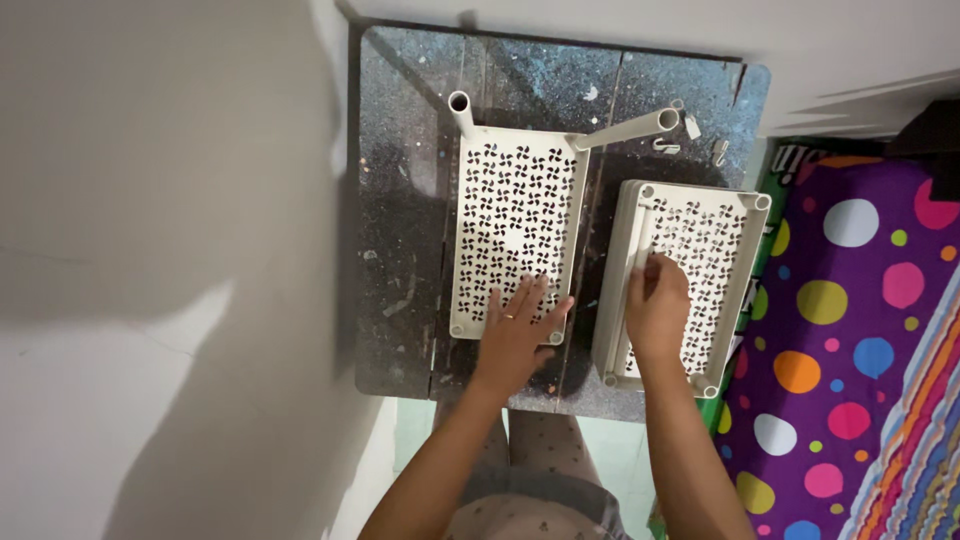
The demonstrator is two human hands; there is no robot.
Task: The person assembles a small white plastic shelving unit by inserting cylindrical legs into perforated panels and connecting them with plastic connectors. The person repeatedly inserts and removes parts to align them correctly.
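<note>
Your left hand (515, 335) lies flat, fingers spread, on the near end of the left shelf panel (515, 235). That grip is apart, pressing and not clamped on anything. Your right hand (657, 305) is curled on the right shelf panel (700, 270), fingertips at a pale rod or tube piece near the panel's left wall. Can't tell whether that grip is closed on the piece or only touching it, since the knuckles hide it.

Doing it well, as I judge it: keep the left palm flat w/ even weight so the panel doesn't skate on the dark speckled worktop (400, 200). Press on the solid rim, not the perforated middle, which looks thin. On the right, keep the wrist low and work the piece square to the panel. If it tilts it'll prob. bind.

Where things sit: both panels are on the worktop, side by side, near each other but apart. The left one is approx. centre, and the right one is by the worktop's right edge, its near corner close to the front edge.

Orientation: each panel's long axis runs away from you, near to far, the right one skewed a little. The left panel carries two tubes at its far corners. The far-left tube (460, 108) points up twd. the camera and leans slightly left. The far-right tube (630, 128) leans well over to the right. Small clips (690, 135) lie just beyond it. A polka-dot cloth (860, 330) is off to the right.
</note>
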